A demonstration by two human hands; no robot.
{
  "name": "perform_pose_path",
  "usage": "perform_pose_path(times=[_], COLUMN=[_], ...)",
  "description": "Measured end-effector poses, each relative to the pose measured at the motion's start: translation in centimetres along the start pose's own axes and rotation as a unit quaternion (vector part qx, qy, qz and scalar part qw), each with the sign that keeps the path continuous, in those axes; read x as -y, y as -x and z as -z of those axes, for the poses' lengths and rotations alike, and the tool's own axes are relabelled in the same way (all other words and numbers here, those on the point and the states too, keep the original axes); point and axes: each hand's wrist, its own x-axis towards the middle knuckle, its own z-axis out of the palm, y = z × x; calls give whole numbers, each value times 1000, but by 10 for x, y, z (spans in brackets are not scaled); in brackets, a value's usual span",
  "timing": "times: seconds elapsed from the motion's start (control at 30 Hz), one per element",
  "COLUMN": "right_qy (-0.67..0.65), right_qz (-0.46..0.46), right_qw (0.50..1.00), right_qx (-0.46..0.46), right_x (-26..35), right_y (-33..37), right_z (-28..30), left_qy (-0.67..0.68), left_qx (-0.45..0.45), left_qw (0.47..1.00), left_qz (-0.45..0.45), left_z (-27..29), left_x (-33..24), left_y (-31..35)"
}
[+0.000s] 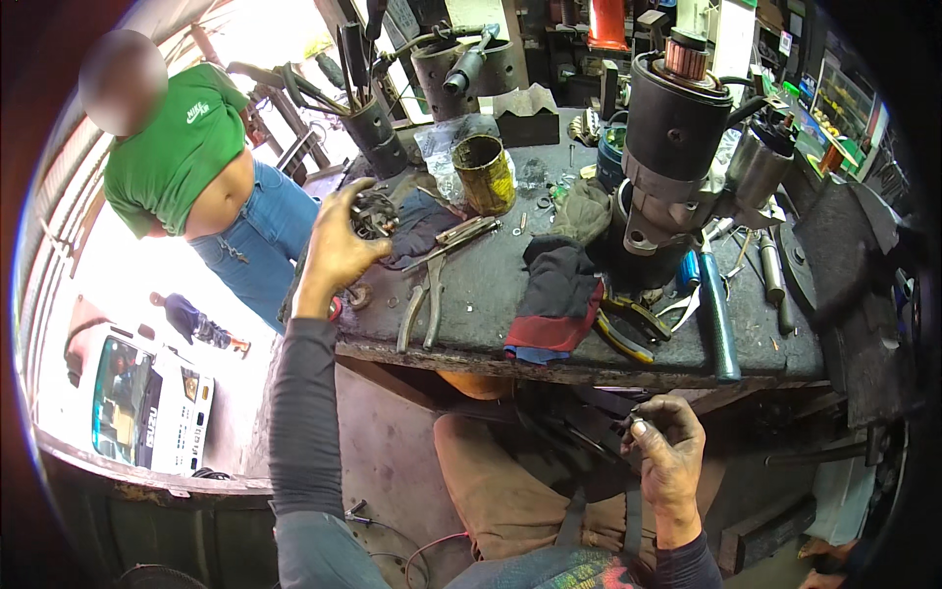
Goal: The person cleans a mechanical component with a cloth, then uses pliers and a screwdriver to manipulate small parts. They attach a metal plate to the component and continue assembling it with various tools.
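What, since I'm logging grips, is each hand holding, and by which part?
The left hand holds a dark, roundish metal part by its outer edge. The right hand pinches a small dark piece; by which part cannot be told.

Room L of rag, motor blocks R.

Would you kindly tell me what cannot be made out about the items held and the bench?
- Small dark piece in the right hand: head view; too small, partly covered by fingers.
- Dark metal assembly in the left hand: head view; palm-side surface hidden by the hand.
- Bottom inside the yellow-stained cylindrical can: head view; hidden by its near wall.
- Far side of the upright black metal cylinder: head view; hidden by its own body.
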Motion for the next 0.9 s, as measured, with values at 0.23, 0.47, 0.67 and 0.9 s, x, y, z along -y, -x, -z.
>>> perform_pose_path(times=[0.23, 0.47, 0.67, 0.9], right_qy=[-36, 22, 170, 44], right_qz=[-81, -80, 56, -30], right_qw=[996, 992, 975, 992], right_qx=[32, 90, 133, 113], right_x=[8, 13, 12, 9], right_y=[3, 26, 40, 54], right_z=[-2, 6, 20, 33], left_qy=[735, 853, 841, 838], left_qx=[96, 139, 150, 177], left_qw=[591, 321, 342, 339], left_qz=[319, 387, 391, 390], left_z=[-9, -53, -56, -62], left_x=[-104, -208, -245, -255], left_y=[114, 231, 255, 268])
